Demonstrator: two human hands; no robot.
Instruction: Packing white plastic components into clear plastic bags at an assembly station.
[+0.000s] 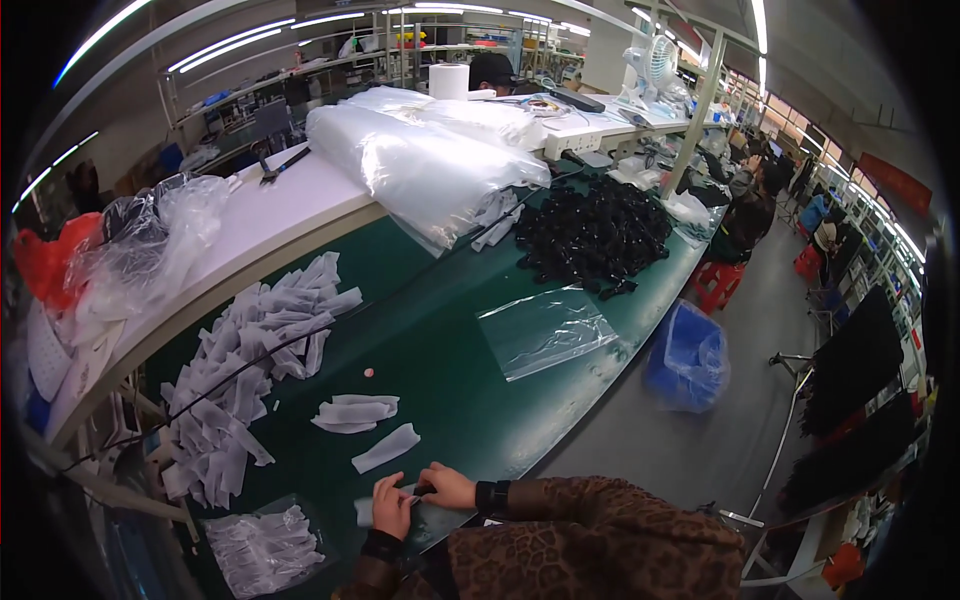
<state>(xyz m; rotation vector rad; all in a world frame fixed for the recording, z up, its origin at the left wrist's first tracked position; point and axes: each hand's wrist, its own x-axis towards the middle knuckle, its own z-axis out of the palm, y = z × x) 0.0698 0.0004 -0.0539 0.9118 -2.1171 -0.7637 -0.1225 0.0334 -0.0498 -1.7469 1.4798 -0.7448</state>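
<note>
At the near edge of the green table my left hand (391,508) is closed on a translucent white sleeve (364,512), which sticks out to its left. My right hand (448,487) is close beside it, fingers pinched on a small black piece (425,490) at the sleeve's end. How far the piece is inside the sleeve is hidden by my fingers. Just beyond my hands lies one filled-looking white sleeve (386,449), with a small stack of similar sleeves (356,412) behind it. A tiny pink round thing (369,373) rests farther back.
A loose heap of white sleeves (235,365) spreads along the left, with a clear bag of packed sleeves (264,550) nearer me. Black pieces (590,232) are piled far right, behind a flat clear bag (548,332). Plastic sheeting (410,150) overhangs the shelf. A blue bin (688,355) stands on the floor.
</note>
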